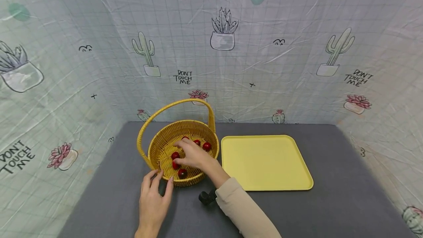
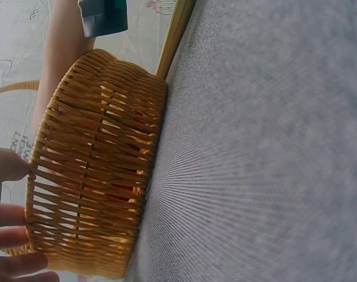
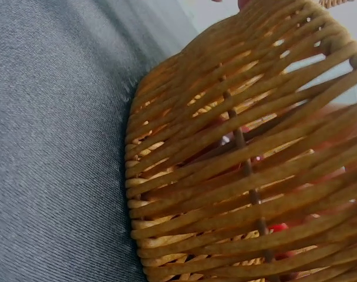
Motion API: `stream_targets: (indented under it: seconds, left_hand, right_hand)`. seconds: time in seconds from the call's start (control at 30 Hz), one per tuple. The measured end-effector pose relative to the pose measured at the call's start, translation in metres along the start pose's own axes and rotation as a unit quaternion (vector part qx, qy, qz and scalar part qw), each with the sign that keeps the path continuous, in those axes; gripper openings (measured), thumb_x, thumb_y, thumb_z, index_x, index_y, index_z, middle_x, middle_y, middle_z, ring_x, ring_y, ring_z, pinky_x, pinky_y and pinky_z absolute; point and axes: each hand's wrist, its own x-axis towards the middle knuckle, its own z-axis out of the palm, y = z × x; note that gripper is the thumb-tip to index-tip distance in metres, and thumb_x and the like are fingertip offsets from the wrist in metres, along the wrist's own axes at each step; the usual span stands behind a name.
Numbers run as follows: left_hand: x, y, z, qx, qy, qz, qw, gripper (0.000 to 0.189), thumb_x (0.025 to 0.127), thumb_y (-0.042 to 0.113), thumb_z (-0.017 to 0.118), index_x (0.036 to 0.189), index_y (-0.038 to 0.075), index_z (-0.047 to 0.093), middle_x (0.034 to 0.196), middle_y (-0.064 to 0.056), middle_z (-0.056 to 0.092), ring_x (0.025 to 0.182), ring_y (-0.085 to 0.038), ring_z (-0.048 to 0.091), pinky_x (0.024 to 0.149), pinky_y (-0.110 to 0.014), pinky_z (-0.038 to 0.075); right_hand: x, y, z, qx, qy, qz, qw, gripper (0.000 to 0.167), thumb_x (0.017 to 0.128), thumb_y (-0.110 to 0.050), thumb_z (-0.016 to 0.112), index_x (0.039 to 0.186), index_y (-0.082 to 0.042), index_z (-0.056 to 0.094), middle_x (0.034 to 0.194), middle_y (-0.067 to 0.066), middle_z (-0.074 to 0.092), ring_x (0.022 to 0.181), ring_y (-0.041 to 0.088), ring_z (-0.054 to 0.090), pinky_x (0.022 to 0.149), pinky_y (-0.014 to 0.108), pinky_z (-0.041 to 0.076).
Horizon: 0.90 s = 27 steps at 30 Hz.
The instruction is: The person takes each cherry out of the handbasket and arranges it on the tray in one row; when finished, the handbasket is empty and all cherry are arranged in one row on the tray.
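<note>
A yellow woven basket (image 1: pixel 188 182) with a tall arched handle (image 1: pixel 165 108) stands on the grey tabletop. Inside lie several small, shiny dark-red round fruits (image 1: pixel 182 173). My right hand (image 1: pixel 193 155) reaches over the rim into the basket, thumb and fingers spread apart. Its thumb tip is close to one red fruit; whether they touch, I cannot tell. At the basket's near left side, my left hand (image 1: pixel 154 197) rests its fingertips on the rim, fingers loosely bent. The right wrist view shows mostly the basket's woven wall (image 3: pixel 225 164), with red glimpsed through the gaps.
A flat yellow tray (image 1: pixel 264 162) lies just right of the basket. A black device (image 1: pixel 207 197) sits at the right wrist, above the table. Behind the grey tabletop (image 1: pixel 330 201) hangs a cloth (image 1: pixel 251 61) printed with cacti.
</note>
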Motion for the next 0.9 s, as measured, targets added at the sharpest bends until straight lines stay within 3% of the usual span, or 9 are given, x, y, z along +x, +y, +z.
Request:
stream_targets:
  seconds: [0.2, 0.47, 0.9]
  left_hand:
    - [0.001, 0.000, 0.000, 0.000, -0.002, -0.002, 1.0000, 0.040, 0.082, 0.015, 0.083, 0.110, -0.010, 0.071, 0.119, -0.023, 0.059, 0.107, -0.038, 0.059, 0.081, -0.054, 0.055]
    - [0.001, 0.001, 0.000, 0.000, -0.002, -0.004, 1.0000, 0.039, 0.082, 0.015, 0.083, 0.110, -0.010, 0.071, 0.119, -0.023, 0.059, 0.107, -0.038, 0.059, 0.080, -0.054, 0.055]
    - [0.000, 0.001, -0.001, 0.000, -0.003, -0.004, 1.0000, 0.039, 0.082, 0.015, 0.083, 0.110, -0.010, 0.071, 0.119, -0.023, 0.059, 0.109, -0.037, 0.059, 0.081, -0.050, 0.056]
  right_hand:
    - [0.006, 0.003, 0.001, 0.003, -0.036, -0.021, 0.9991, 0.054, 0.090, -0.035, 0.076, 0.137, -0.014, 0.059, 0.133, 0.003, 0.061, 0.116, 0.015, 0.061, 0.097, 0.028, 0.053]
    - [0.011, 0.007, 0.006, 0.016, -0.067, -0.042, 0.9968, 0.043, 0.088, -0.031, 0.079, 0.125, -0.013, 0.066, 0.118, 0.001, 0.065, 0.095, 0.011, 0.060, 0.080, 0.017, 0.050]
    - [0.013, 0.007, 0.011, -0.023, -0.101, -0.031, 0.9941, 0.030, 0.090, -0.026, 0.077, 0.117, -0.014, 0.072, 0.118, -0.001, 0.065, 0.099, 0.009, 0.061, 0.086, 0.020, 0.052]
